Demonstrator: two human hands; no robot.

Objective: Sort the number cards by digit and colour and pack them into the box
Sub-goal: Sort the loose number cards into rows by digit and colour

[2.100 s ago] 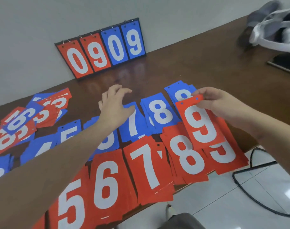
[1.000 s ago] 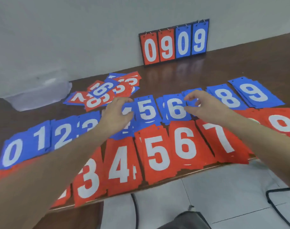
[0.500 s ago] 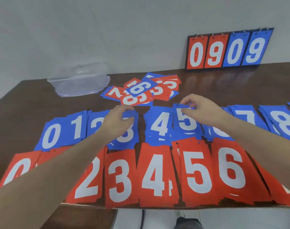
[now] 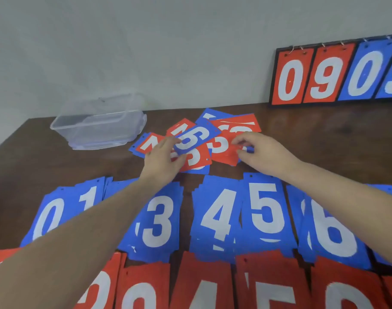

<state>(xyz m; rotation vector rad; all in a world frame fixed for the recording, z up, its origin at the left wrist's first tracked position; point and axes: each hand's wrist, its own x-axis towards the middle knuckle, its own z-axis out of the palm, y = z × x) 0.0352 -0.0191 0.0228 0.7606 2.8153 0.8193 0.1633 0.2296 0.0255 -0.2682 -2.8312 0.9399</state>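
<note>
Nearest edge: row of red card stacks [image 4: 204,284]; behind it a row of blue card stacks [image 4: 217,219], 0 to 6 showing. Beyond, the unsorted card pile [image 4: 226,141]. Left hand [image 4: 162,162] pinches the blue 6 card [image 4: 191,138], thumb and fingers curled on its edge. Right hand [image 4: 261,152] pinches the red 3 card [image 4: 221,146], fingertips closed on it. Clear plastic box [image 4: 97,123] sits far left on the brown table [image 4: 324,134]; scoreboard [image 4: 337,72] leans on the wall.

We stretch both bare forearms forward, our left hand [image 4: 162,160] with fingers curled and thumb pinching, our right hand [image 4: 261,152] fingertips bent down, thumb pressed close.
</note>
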